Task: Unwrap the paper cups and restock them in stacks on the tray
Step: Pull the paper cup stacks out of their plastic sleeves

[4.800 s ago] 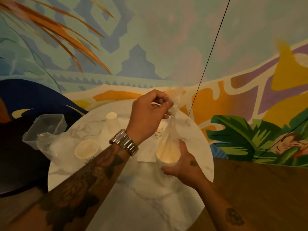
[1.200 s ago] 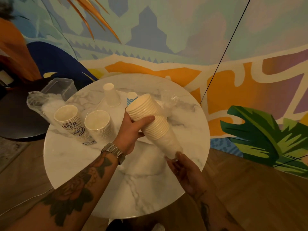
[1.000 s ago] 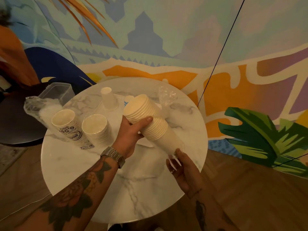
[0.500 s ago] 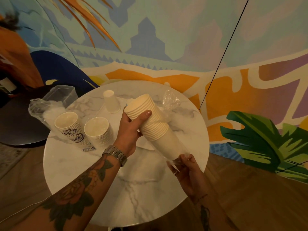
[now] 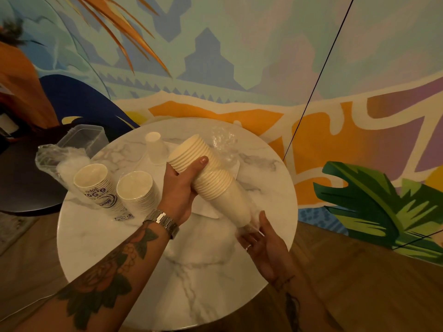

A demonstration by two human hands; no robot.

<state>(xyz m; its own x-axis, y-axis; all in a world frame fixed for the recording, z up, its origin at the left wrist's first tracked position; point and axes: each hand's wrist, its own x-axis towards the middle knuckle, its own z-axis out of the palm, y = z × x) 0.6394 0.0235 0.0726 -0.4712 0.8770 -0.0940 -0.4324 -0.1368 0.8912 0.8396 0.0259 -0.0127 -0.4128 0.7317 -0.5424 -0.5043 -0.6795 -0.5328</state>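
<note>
Little has shifted: left hand (image 5: 182, 188) still grips the cup stack (image 5: 203, 168) above the marble table (image 5: 191, 271) by the mural wall (image 5: 239, 56); right hand (image 5: 266, 245) meets its wrapper (image 5: 237, 208), grip unclear.

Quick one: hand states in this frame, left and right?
Left hand: grips the tilted stack of cream ribbed paper cups near its rims.
Right hand: pinches the clear plastic wrapper at the stack's base.

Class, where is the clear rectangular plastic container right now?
In the head view, far left: the clear rectangular plastic container sits on the dark side table, just behind the crumpled plastic wrap.
</note>
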